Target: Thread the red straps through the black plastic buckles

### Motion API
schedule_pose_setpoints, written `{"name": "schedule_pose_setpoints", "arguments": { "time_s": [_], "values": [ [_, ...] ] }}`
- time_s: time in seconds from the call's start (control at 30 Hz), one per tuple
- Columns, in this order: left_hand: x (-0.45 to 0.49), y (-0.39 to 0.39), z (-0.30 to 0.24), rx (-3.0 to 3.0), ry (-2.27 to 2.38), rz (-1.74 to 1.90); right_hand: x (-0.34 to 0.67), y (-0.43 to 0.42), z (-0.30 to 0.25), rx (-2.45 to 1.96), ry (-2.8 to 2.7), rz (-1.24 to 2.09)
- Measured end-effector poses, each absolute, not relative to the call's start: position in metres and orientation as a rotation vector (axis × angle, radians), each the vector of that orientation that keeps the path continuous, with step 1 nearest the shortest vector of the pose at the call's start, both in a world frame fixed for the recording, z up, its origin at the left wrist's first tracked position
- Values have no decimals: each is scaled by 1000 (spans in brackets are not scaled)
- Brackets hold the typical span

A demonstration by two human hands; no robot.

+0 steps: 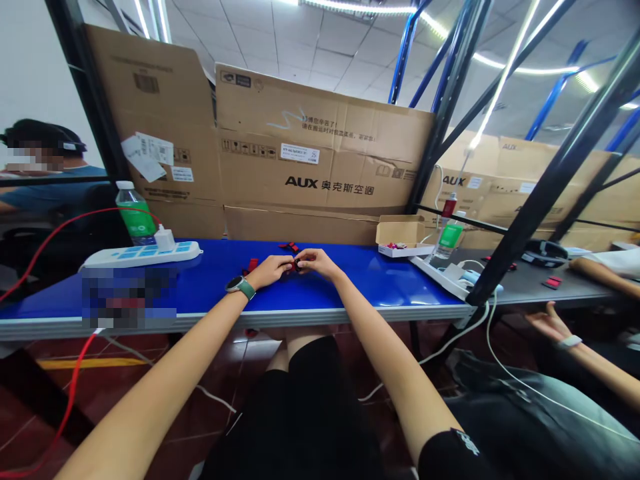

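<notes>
Over the middle of the blue tabletop, my left hand (270, 271) and my right hand (320, 262) meet at the fingertips. Both are closed on a small red and black piece (297, 265), mostly hidden by the fingers; its kind is too small to make out. A red strap-like piece (251, 267) lies beside my left hand, partly covered by it. Just beyond the hands is another small red and black piece (289, 247). My left wrist wears a watch (241, 287) with a green band.
A white power strip (143, 255) and a green-labelled bottle (135, 213) stand on the left. An open small carton (400, 237) with red bits sits at the back right, near another bottle (451, 235). A slanted dark post (520, 200) separates a neighbour's hand (553, 325) from me.
</notes>
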State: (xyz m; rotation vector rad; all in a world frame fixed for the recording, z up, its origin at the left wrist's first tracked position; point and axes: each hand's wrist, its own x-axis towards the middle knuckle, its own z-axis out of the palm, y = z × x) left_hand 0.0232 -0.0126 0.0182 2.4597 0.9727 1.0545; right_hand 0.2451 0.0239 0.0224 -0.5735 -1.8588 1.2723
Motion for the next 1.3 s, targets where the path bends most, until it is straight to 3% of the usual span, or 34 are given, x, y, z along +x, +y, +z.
{"name": "schedule_pose_setpoints", "arguments": {
  "time_s": [0.47,0.73,0.97,1.3],
  "values": [
    [24,-17,22,2394,1121,1025,238,27,18,-618,-1778,1286],
    [24,-13,17,2413,1166,995,227,20,16,-779,-1868,957],
    [20,-4,6,2414,1204,1097,226,17,19,-843,-1785,1220],
    [26,-18,10,2624,1220,1004,227,15,22,-956,-1765,1281]
  ]
}}
